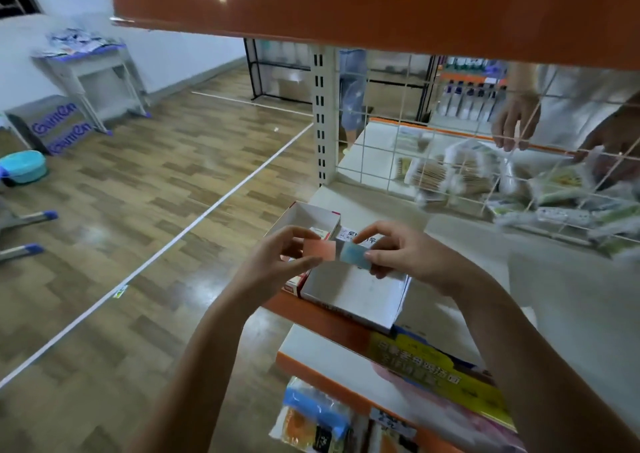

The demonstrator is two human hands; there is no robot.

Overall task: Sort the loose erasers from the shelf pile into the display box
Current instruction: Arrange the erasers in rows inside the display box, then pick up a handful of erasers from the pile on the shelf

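A: Where are the erasers?

B: Centre of the frame. The left hand (277, 258) pinches a pink eraser (320, 249) between thumb and fingertips; the right hand (398, 251) pinches a blue eraser (354, 255) the same way. The two touch end to end, held above the display box (353, 296), which sits just below centre on the white shelf (467, 244).

A: How will they handle?

B: Light, I'd judge, and stiff enough to keep their shape. They are small flat blocks (the wrappers may be slick, though blur hides the surface). Holding them by the long edges, as now, looks secure, and they should not break if dropped.

A: Is anything in the box?

B: At least one packet, at the far end near a printed label. I cannot make out more.

A: And the room?

B: An orange shelf edge (329, 317) runs to the lower right. A wire grid (415, 134) stands at the upper right, with bagged goods (450, 172) and another person's hand (516, 123) behind it. Glossy wood-pattern floor (138, 193) fills the left, crossed by a white line, and a small table (100, 71) is at the upper left.
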